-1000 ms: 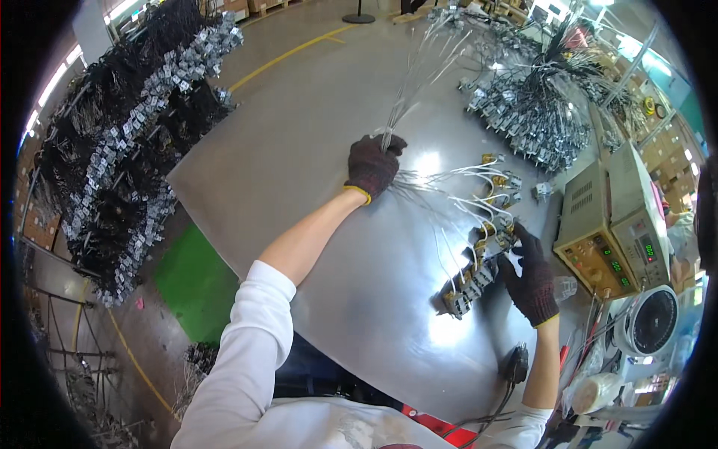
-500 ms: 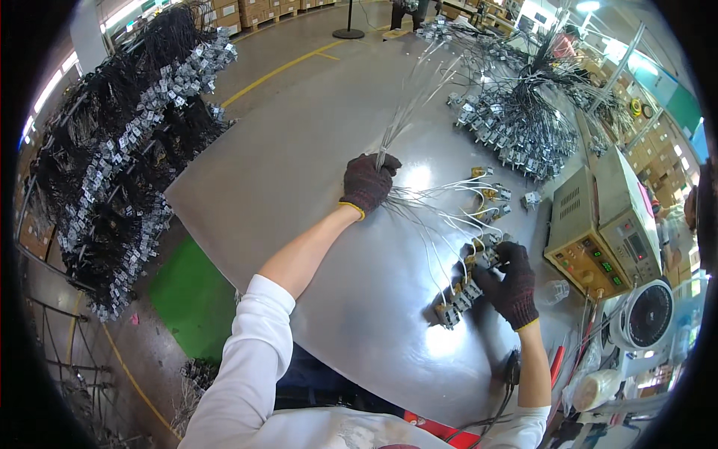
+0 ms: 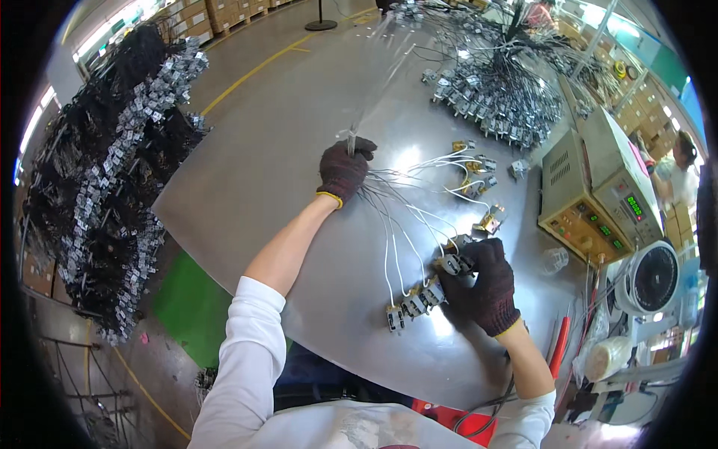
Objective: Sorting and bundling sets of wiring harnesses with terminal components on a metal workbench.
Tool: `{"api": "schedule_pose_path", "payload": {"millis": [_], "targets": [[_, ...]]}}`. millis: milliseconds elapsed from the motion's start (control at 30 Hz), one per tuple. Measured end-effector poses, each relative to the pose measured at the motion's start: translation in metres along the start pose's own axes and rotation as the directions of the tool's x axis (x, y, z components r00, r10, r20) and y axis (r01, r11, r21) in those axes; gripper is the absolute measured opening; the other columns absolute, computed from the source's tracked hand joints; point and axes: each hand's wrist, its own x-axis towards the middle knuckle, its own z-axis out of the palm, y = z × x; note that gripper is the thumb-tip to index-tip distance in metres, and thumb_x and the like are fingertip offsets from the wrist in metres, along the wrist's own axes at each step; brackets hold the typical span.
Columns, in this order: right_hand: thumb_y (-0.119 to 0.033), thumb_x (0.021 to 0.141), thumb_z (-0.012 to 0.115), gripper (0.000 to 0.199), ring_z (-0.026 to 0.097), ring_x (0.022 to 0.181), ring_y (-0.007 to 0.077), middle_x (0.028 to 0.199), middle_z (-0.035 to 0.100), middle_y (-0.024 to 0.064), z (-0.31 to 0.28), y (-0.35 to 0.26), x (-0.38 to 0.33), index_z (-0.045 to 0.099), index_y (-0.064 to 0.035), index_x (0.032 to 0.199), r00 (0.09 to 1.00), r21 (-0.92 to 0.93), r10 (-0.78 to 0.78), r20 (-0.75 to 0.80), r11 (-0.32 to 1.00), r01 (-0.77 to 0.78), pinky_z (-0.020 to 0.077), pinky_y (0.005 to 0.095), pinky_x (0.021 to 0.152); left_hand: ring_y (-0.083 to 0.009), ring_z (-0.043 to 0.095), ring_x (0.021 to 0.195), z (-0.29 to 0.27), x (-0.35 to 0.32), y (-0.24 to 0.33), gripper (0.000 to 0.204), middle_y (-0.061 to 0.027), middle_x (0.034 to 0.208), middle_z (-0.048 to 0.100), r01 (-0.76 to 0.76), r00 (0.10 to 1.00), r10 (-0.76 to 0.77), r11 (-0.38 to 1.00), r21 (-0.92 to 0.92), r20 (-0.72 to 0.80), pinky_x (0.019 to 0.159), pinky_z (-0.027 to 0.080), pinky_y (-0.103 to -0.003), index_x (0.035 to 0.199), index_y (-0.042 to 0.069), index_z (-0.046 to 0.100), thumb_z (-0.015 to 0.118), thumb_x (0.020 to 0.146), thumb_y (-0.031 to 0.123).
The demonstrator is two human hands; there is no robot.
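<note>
Head view: left hand (image 3: 344, 170) grip clamped on wire bundle (image 3: 389, 217); right hand (image 3: 482, 284) grip clamped on connectors (image 3: 449, 263).

White wires (image 3: 389, 217) fan from one gathered bundle across the steel counter (image 3: 247, 187), each ending in a small metal connector (image 3: 411, 305); several connectors lie in a row.
</note>
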Motion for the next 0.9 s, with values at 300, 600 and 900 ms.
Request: {"api": "schedule_pose_path", "payload": {"millis": [300, 600, 900], "targets": [[-0.012, 0.076, 0.093, 0.049, 0.071, 0.096, 0.0294, 0.108, 0.068, 0.0125, -0.017, -0.011, -0.005, 0.067, -0.0121, 0.117, 0.991, -0.069, -0.076, 0.114, 0.994, 0.084, 0.0586, 0.0428, 0.072, -0.0146, 0.075, 0.088, -0.002, 0.001, 0.002, 0.038, -0.0045, 0.092, 0.079, -0.009, 0.999, 0.009, 1.0, -0.002, 0.052, 0.081, 0.06, -0.031, 0.104, 0.009, 0.08, 0.05, 0.086, -0.006], [-0.016, 0.095, 0.081, 0.054, 0.072, 0.099, 0.0206, 0.124, 0.074, 0.0138, -0.057, 0.073, 0.033, 0.06, -0.0062, 0.144, 0.996, -0.056, 0.078, -0.047, 0.995, -0.081, 0.0591, 0.0366, 0.087, -0.0155, 0.075, 0.087, -0.003, -0.002, 0.008, 0.036, -0.0052, 0.091, 0.08, -0.02, 0.999, 0.02, 1.0, 0.006, 0.032, 0.081, 0.06, -0.033, 0.103, 0.009, 0.081, 0.051, 0.087, -0.003], [-0.016, 0.095, 0.081, 0.051, 0.074, 0.096, 0.019, 0.117, 0.077, 0.0143, -0.029, 0.097, 0.036, 0.065, -0.0065, 0.143, 0.939, 0.242, 0.225, 0.261, 0.926, -0.289, 0.0598, 0.0344, 0.082, -0.0159, 0.076, 0.085, -0.003, -0.003, 0.012, 0.032, -0.0049, 0.088, 0.08, 0.049, 0.999, -0.049, 0.998, 0.038, -0.005, 0.078, 0.059, -0.033, 0.101, 0.011, 0.082, 0.054, 0.09, 0.0]]}}
